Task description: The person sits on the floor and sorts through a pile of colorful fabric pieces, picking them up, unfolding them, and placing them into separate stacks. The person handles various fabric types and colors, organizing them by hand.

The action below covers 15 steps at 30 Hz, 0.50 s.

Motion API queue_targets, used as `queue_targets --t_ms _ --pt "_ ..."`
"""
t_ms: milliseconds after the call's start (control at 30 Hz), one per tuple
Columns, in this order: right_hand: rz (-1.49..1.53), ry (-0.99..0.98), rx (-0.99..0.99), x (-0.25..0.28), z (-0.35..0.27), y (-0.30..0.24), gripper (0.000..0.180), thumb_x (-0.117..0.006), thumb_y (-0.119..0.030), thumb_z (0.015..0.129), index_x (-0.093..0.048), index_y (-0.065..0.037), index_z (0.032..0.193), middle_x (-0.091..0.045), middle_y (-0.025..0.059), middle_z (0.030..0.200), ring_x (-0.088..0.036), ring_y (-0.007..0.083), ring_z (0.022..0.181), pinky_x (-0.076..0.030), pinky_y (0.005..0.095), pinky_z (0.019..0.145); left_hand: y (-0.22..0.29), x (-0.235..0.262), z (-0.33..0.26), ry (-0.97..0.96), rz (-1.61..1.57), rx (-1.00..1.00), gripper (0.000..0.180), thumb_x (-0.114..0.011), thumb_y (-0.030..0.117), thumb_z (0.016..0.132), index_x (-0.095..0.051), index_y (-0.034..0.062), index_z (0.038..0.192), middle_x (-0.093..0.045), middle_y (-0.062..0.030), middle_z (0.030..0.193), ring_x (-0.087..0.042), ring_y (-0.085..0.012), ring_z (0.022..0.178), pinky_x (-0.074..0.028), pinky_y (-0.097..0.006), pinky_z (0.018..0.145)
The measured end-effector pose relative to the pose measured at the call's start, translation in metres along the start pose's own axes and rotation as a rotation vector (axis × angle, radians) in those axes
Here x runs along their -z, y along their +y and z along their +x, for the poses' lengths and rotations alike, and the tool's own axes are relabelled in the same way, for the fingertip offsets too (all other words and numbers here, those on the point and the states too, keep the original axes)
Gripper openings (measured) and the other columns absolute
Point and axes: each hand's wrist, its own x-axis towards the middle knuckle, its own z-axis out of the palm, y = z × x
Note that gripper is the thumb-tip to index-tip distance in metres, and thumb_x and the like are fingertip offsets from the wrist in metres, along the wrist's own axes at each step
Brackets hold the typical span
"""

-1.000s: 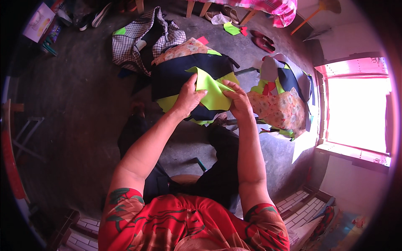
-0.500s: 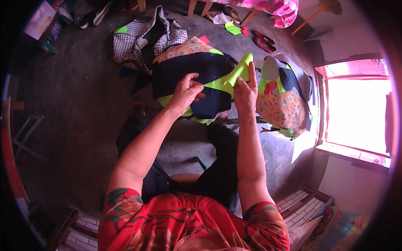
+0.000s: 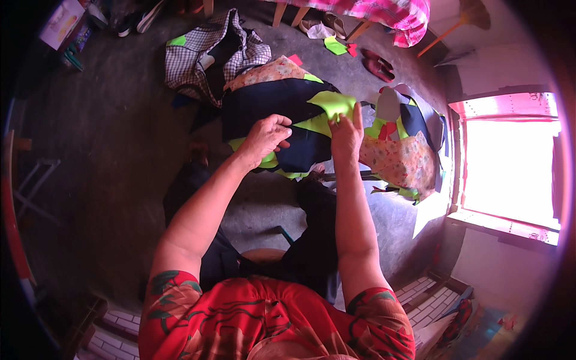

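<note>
One yellow-green piece point(image 3: 333, 102) is in your right hand point(image 3: 347, 137), pinched between thumb and bent fingers while the index finger points up. It sits above the right side of the navy cloth point(image 3: 258, 108); you cannot tell whether its far end touches what lies under it. Your left hand point(image 3: 268, 141) hovers over the nearer half of the navy cloth, fingers loosely curled, with no cloth visible in it.

As far as shows, this single piece is up in hand and the rest lies unheld. Beneath it, a yellow-green strip point(image 3: 315, 125) crosses the navy cloth toward its right edge, floral cloth point(image 3: 264, 74) shows past the far edge, and more yellow-green pokes out along the near edge. To the right, a separate heap of cloth point(image 3: 403, 157) remains unsorted in look: floral, grey, navy and red pieces overlap. Farther off on the floor point(image 3: 108, 150) lie a bright green scrap point(image 3: 335, 45) and a checked cloth point(image 3: 189, 67). How many pieces have been dealt with, you cannot tell.
</note>
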Motion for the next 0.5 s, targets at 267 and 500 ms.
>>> queue_targets --t_ms 267,500 --pt "-0.073 0.162 -0.545 0.005 -0.025 -0.012 0.058 -0.061 -0.016 0.085 -0.043 -0.003 0.138 -0.058 0.0126 0.115 -0.060 0.0268 0.102 -0.050 0.0396 0.083 0.001 0.003 -0.001 -0.036 0.028 0.000 0.032 -0.057 0.023 0.090 -0.055 0.0025 0.115 -0.063 -0.0047 0.098 -0.063 -0.0122 0.080 -0.048 -0.025 0.067" --pt "-0.123 0.170 -0.633 0.005 -0.027 -0.006 0.071 -0.064 -0.023 0.083 -0.031 -0.013 0.146 -0.056 0.0126 0.120 -0.060 0.0292 0.102 -0.047 0.0432 0.085 0.002 0.006 -0.002 -0.024 0.004 0.003 0.028 -0.057 0.021 0.091 -0.056 0.0036 0.113 -0.064 -0.0038 0.096 -0.062 -0.0107 0.078 -0.047 -0.024 0.066"
